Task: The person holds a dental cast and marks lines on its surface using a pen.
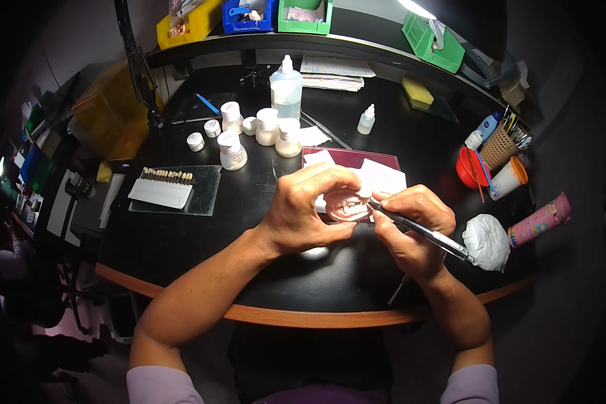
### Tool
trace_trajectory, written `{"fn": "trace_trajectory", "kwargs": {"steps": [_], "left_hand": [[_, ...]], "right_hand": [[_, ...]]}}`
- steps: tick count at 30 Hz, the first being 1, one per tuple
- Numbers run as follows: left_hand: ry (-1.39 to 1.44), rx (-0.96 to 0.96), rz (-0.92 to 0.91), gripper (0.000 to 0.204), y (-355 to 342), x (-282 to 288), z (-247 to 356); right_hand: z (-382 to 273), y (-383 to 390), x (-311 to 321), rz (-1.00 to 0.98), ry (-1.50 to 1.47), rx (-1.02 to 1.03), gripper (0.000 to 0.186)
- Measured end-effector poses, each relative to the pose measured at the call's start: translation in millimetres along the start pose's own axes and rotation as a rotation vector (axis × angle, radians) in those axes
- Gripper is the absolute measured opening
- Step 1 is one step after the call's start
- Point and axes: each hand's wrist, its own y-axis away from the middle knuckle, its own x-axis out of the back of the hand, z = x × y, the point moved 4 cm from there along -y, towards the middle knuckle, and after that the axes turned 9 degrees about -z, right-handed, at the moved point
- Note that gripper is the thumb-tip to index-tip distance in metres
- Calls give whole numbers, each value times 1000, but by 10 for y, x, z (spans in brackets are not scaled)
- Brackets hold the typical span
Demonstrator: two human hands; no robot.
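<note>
My left hand (304, 207) is closed round a pinkish dental model (347, 206) with a row of teeth, thumb below and fingers above. From the other side, my right hand (416, 229) grips a black and silver pen (429, 234) like a writing tool. The pen's tip meets the model's teeth at their right end; whether it touches is too small to tell. Behind the hands lie white paper sheets (386, 176) on a dark red pad (351, 156).
Lidded jars (233, 151) and a large clear bottle (287, 94) stand behind the left hand. A tooth shade guide (160, 190) lies at left. On the right are a red bowl (471, 168), a woven pen holder (497, 149), crumpled white plastic (486, 242) and a pink cylinder (540, 221).
</note>
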Motion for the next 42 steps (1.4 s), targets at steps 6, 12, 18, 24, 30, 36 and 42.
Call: {"fn": "trace_trajectory", "kwargs": {"steps": [6,12,18,24,30,36,42], "left_hand": [[-2,13,-1,45,9,-6,-10],[7,13,2,45,3,-5,0],[2,10,6,45,7,-3,-1],[-11,-14,8,45,3,-5,4],[-17,-23,9,45,3,-1,8],[-16,-28,9,45,1,0,12],[-20,-32,14,44,3,1,15]], "right_hand": [[-6,1,3,-20,13,4,16],[-3,-1,-7,7,-2,-1,15],[-22,-13,0,-27,26,4,15],[4,-11,-2,-9,-10,18,14],[-24,-28,-7,-15,14,21,13],[-47,-43,-17,-40,39,46,13],[-26,-23,-14,-10,29,-7,13]]}}
